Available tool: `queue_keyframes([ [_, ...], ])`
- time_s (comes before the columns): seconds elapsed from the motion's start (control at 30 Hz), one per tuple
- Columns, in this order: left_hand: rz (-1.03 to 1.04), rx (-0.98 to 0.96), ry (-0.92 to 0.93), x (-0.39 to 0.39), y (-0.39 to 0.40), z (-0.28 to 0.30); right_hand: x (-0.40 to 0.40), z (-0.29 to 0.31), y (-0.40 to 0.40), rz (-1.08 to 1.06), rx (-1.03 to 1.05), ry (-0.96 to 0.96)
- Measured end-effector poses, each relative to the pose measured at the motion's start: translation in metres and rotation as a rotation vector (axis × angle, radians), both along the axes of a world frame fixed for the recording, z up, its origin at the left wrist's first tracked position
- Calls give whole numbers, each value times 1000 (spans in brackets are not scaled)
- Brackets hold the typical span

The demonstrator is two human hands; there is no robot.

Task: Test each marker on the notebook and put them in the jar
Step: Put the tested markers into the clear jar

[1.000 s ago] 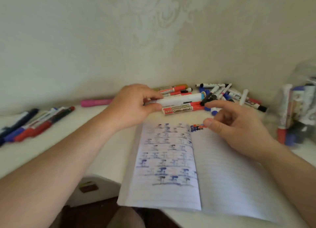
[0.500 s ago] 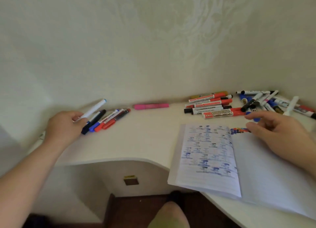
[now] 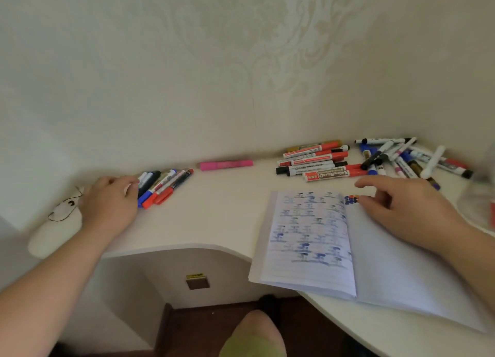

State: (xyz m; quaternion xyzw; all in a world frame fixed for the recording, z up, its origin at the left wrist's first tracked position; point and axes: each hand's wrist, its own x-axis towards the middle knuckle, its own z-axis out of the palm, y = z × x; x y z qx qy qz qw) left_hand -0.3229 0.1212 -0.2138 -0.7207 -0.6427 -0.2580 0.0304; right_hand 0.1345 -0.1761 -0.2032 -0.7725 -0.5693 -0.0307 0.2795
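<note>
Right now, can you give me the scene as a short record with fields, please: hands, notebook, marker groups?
left hand: at the left marker group, fingers touching a white marker
right hand: open, resting on the notebook
notebook: open, left page full of blue test marks
marker pile: behind the notebook, by the wall
pink marker: alone, between the two groups
desk: white

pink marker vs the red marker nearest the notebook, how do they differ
The pink marker is one colour all over; the red marker has a white printed label between red ends. The pink marker lies alone by the wall; the red marker sits at the front of a pile, just behind the notebook. The pink marker looks shorter and stubbier than the red marker. Both lie flat on the desk, roughly parallel to the wall, untouched.
</note>
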Motion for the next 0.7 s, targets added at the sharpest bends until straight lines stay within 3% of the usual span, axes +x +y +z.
queue_keyframes([
  [0.07,-72,49,1,40,-13,8,-3,1,5,-5,-55,-53],
  [0.17,-388,113,-19,120,-40,22,-2,1,11,-18,-91,-71],
  [0.33,-831,-27,14,263,-95,33,3,-2,8,-32,-89,-67],
  [0.5,-843,-46,223,338,-123,22,8,-4,6,-56,-21,-52],
  [0.7,-806,-67,250,349,-120,16,13,-3,9,-48,45,-4],
])
